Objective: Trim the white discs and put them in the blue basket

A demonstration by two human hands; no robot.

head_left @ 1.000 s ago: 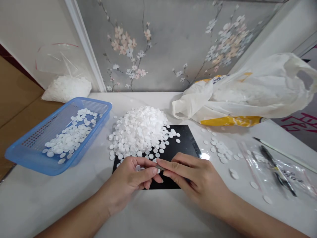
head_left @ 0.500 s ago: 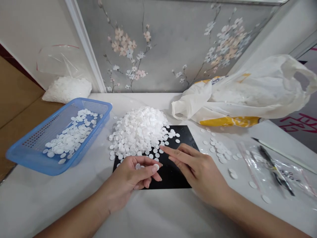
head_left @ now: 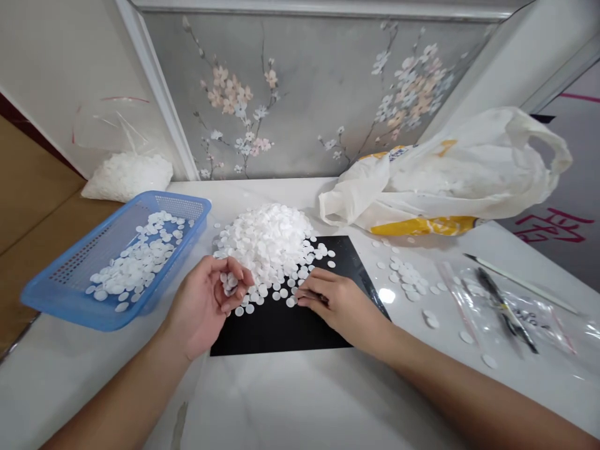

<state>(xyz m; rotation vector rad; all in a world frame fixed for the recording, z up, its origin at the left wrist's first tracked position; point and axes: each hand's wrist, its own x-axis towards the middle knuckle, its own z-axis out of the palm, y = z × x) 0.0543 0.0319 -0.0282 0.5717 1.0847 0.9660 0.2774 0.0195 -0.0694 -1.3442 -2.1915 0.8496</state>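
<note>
A large heap of small round white discs (head_left: 267,237) lies partly on a black mat (head_left: 281,331), with loose ones spread along its front edge. My left hand (head_left: 201,300) is turned palm inward at the heap's left front, its fingers curled around several white discs (head_left: 228,282). At the front right of the heap, my right hand (head_left: 335,300) has its fingertips pinched together over the mat, touching or right beside loose discs. Whatever is between those fingertips is hidden.
A blue basket (head_left: 56,275) holding more discs stands at left, before a clear bag of white pieces (head_left: 129,175). On the right are a white plastic bag (head_left: 431,200), scattered discs (head_left: 407,275), a black pen (head_left: 506,309), a thin white stick (head_left: 525,284) and clear zip bags (head_left: 557,325).
My left hand has drawn back left and curled its fingers; the disc at its thumb tip no longer shows there. My right hand has moved slightly left, its extended fingers now pinched together.
</note>
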